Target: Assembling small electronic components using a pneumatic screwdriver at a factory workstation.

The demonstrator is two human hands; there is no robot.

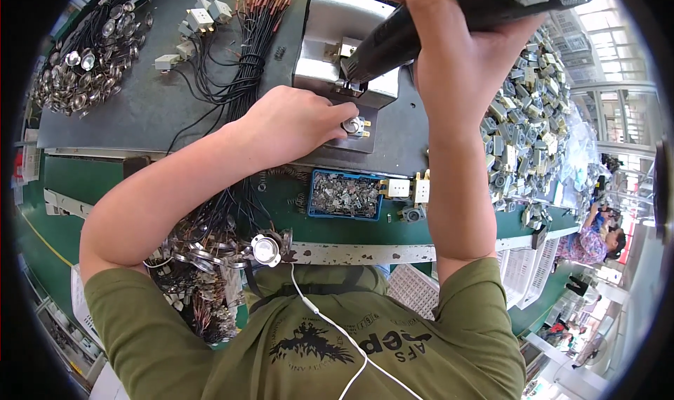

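My right hand (467, 67) is wrapped round a black power screwdriver (385, 48), which slants down and to the left. Its tip meets a small metal part in a silver metal fixture (319, 71) on the grey work plate. Just in front of the fixture, my left hand (298, 123) pinches a small round metal part with brass terminals (352, 125), over the fixture's flat base. Thumb and forefinger close on its left side, and the terminals point right. The left palm is hidden from above.
Black wires with orange-brown ends (251, 67) lie left of the fixture, beside cream connectors (200, 20). Round metal caps (88, 63) are heaped far left. Nearer me are a blue tray (312, 210) of small metal bits and two cream sockets (399, 188). Grey and cream blocks (519, 130) pile up right.
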